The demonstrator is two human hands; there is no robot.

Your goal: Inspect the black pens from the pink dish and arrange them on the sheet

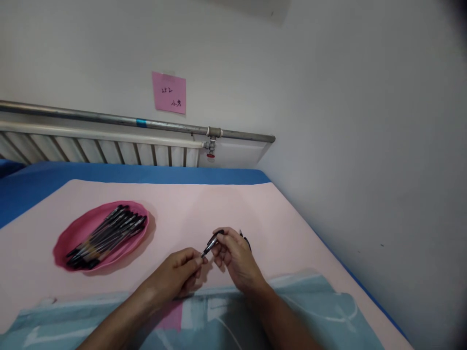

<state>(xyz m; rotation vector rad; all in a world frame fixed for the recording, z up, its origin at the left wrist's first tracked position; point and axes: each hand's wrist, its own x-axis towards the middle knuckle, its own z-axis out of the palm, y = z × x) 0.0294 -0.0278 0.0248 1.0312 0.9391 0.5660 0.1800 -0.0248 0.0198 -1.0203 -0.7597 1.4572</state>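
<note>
My two hands meet over the pink sheet near the middle of the table. My right hand (235,255) is closed around a black pen (210,244), whose tip points down and left. My left hand (184,270) pinches at that tip with thumb and fingers. Just behind my right hand a second dark pen piece (245,238) lies on the sheet, mostly hidden. To the left, a pink oval plate (73,233) holds several black pens (107,236) laid side by side.
The pink sheet (182,204) covers a blue surface (44,177). A pale blue patterned cloth (314,306) lies at the near edge. A radiator and metal pipe (109,119) run along the back wall, with a pink note (169,92) above. A white wall closes the right side.
</note>
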